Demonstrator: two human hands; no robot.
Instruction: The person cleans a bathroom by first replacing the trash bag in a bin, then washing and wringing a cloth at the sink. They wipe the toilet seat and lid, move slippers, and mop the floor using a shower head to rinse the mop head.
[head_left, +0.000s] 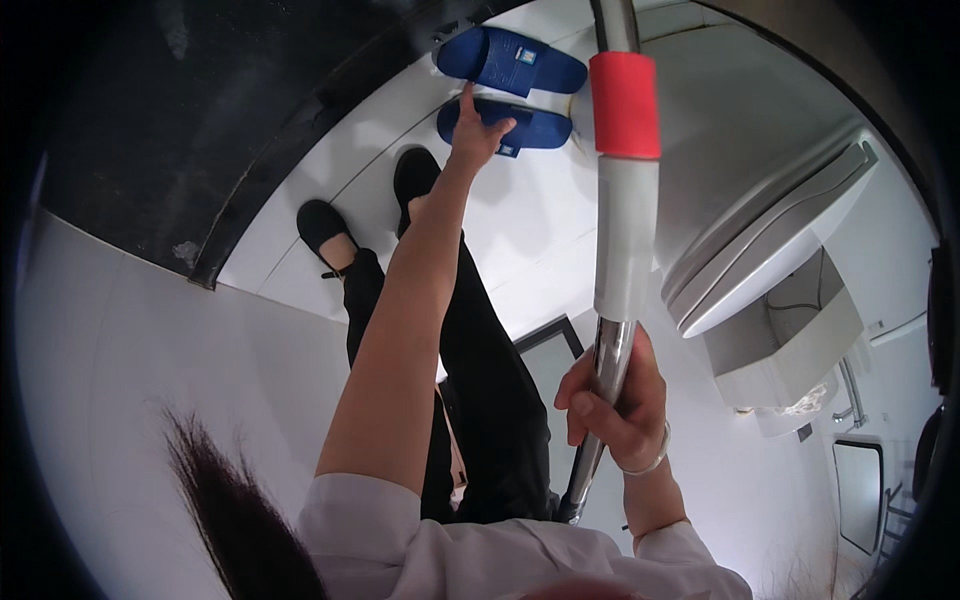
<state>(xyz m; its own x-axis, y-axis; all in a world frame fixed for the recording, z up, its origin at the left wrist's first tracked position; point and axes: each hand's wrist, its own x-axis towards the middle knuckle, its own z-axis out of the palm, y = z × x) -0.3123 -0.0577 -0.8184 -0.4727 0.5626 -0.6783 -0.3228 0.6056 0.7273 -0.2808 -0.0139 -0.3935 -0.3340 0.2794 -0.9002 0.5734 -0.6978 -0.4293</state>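
My left hand (480, 137) reaches forward and down over a pair of blue slide slippers on the white floor. Its fingers are spread, the index finger pointing at the edge of the far slipper (517, 64) and the thumb out to the right. Partly behind the hand lies the near slipper (544, 127); whether the fingers touch either one, I cannot tell. My right hand (626, 409) is wrapped around a shiny metal pole (615, 345). Above that hand the pole carries a grey sleeve (626, 240) and a red band (625, 105). Its upper end runs out of view.
My black shoes (415, 176) stand on the white tiled floor (360, 169), left of the slippers. A black surface with a raised edge (262, 161) borders the floor. At right are a white bathroom fixture (765, 240), a grey box-like housing (787, 352) and a metal bar (851, 394).
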